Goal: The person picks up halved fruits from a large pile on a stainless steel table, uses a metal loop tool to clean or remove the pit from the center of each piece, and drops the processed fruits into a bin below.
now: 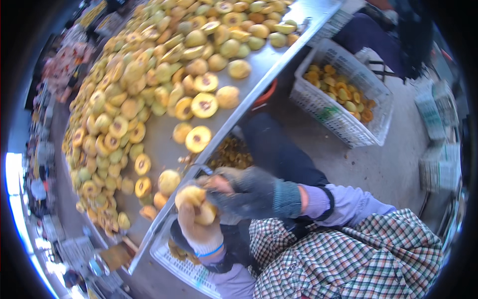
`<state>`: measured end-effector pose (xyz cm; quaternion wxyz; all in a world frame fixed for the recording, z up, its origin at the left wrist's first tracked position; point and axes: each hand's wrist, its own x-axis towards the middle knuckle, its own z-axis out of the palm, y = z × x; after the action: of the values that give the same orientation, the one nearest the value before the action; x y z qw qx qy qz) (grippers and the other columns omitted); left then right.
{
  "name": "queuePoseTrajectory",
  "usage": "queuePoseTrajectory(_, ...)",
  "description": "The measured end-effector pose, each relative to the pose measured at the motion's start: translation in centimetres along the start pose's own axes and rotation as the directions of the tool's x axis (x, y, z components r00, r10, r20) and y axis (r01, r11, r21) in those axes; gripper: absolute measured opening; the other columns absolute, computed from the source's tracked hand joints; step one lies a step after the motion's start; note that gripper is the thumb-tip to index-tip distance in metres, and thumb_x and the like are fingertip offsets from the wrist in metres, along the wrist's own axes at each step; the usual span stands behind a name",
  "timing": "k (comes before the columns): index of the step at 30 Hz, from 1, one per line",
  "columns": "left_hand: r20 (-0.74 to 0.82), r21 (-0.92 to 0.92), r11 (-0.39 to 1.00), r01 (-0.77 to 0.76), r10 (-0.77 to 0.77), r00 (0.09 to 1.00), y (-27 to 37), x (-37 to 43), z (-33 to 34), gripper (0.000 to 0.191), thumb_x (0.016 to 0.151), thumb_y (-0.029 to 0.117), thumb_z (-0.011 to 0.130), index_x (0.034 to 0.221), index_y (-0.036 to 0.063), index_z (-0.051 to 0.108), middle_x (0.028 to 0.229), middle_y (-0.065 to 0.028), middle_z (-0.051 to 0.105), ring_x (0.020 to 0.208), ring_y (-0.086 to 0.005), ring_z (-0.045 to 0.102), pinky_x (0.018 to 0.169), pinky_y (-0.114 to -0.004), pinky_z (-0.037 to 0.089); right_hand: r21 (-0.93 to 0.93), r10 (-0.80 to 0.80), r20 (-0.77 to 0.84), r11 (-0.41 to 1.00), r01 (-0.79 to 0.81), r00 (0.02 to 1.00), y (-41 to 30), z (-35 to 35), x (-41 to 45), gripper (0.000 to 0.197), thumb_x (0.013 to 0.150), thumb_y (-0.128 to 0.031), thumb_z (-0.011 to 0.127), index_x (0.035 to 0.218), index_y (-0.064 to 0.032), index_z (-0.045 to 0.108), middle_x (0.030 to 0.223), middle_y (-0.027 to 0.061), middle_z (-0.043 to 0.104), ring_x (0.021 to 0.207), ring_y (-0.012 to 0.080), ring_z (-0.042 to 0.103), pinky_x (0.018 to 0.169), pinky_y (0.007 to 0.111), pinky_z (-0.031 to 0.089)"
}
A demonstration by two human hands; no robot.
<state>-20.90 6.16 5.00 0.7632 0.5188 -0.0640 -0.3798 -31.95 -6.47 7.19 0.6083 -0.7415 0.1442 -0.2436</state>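
Observation:
My left hand (pixel 198 224), in a pale knit glove with a blue band at its wrist, holds yellow peach halves (pixel 204 213) beside the table's front edge. My right hand (pixel 246 192), in a dark grey glove with a teal cuff, is close against it, blurred. From its fingers a thin curved metal tool (pixel 202 168) seems to stick out; its exact kind is unclear. Many halved peaches (pixel 127 93), some showing brown pits or pit hollows, are heaped on the metal table (pixel 160 130). A cut half (pixel 198 139) lies near the edge.
A white plastic crate (pixel 340 123) with peach halves stands on the floor at right. Below the table edge are brown scraps (pixel 233 153) and a red tub rim (pixel 266 93). Another white crate (pixel 179 271) sits below my left arm. A co-worker's leg (pixel 369 41) is at upper right.

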Motion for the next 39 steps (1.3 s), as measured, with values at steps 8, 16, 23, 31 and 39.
queuePoseTrajectory(8,0.039,-0.162,0.979,-0.124,0.132,0.990,0.8,0.2,1.4,0.056,0.089,0.042,0.057,0.128,0.0038,0.045,0.116,-0.0165,0.056,0.103,-0.0306,0.057,0.089,-0.041,0.047,-0.331,-0.059,0.268,0.932,0.150,0.962,1.1,1.3,-1.7,0.011,0.093,-0.012,0.054,0.103,-0.0073,0.056,0.082,0.0093,0.054,0.064,0.0248,0.060,0.053,0.034,0.048)
queuePoseTrajectory(16,-0.050,-0.015,0.938,-0.345,0.344,0.938,0.6,-0.9,3.1,0.051,0.098,0.042,0.041,0.126,-0.0005,0.044,0.120,-0.0184,0.053,0.106,-0.0317,0.058,0.094,-0.043,0.046,-0.305,0.148,0.271,0.950,-0.060,0.951,-0.2,1.7,-1.9,0.017,0.089,-0.012,0.057,0.106,-0.0069,0.055,0.081,0.0097,0.053,0.065,0.0274,0.060,0.056,0.035,0.049)
queuePoseTrajectory(23,-0.057,0.288,0.859,-0.424,0.457,0.888,1.5,-1.5,3.8,0.045,0.100,0.036,0.039,0.123,-0.0019,0.048,0.110,-0.0145,0.057,0.097,-0.0242,0.059,0.085,-0.034,0.048,-0.019,0.043,0.226,0.999,-0.040,0.973,0.9,3.0,-2.2,0.022,0.095,-0.023,0.050,0.110,-0.0072,0.053,0.074,0.0123,0.062,0.062,0.0311,0.062,0.057,0.039,0.049)
queuePoseTrajectory(31,0.169,0.586,0.513,-0.627,0.679,0.714,0.6,-2.1,3.5,0.036,0.095,0.016,0.045,0.126,-0.0046,0.048,0.122,-0.0217,0.053,0.114,-0.0323,0.051,0.098,-0.042,0.041,0.400,0.470,0.591,0.535,-0.744,0.655,-3.2,0.2,-0.7,0.028,0.097,-0.031,0.052,0.106,-0.0051,0.057,0.070,-0.0029,0.056,0.051,0.0039,0.051,0.044,0.021,0.040)
queuePoseTrajectory(39,0.258,0.478,0.703,-0.527,0.461,0.849,2.9,-1.0,3.9,0.040,0.099,0.029,0.044,0.120,-0.0041,0.050,0.106,-0.0194,0.060,0.091,-0.0236,0.060,0.081,-0.036,0.050,0.415,0.436,0.702,0.391,-0.822,0.562,-2.5,-0.3,-1.1,0.030,0.094,-0.034,0.056,0.092,-0.0045,0.057,0.057,-0.0020,0.051,0.037,0.0038,0.042,0.033,0.019,0.032)
